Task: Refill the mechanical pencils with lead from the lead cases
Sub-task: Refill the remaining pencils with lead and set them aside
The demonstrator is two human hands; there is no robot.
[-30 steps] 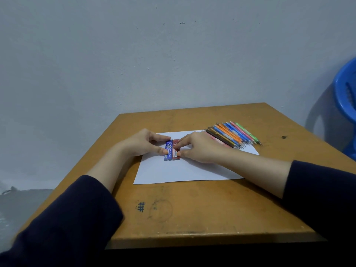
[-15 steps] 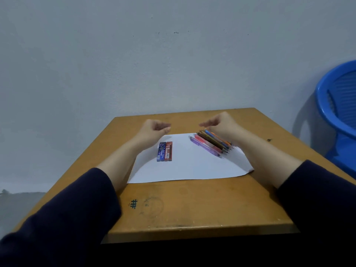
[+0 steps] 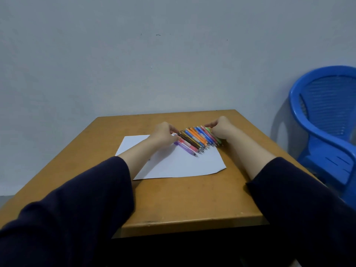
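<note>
mechanical pencils (image 3: 198, 138) lie in a tight row on paper (image 3: 173, 166) on the worktop (image 3: 183, 199), left grip (image 3: 163, 133) and right grip (image 3: 221, 128) touching its two sides; whether either grasps one i cannot tell.

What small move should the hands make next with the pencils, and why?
Probably pinch one pencil, perhaps the purple pencil at the near edge of the row, and lift it free. The left hand and the right hand flank the mechanical pencils, which all lie flat on the white paper. Neither hand seems to hold one yet, so refilling cannot begin.
</note>
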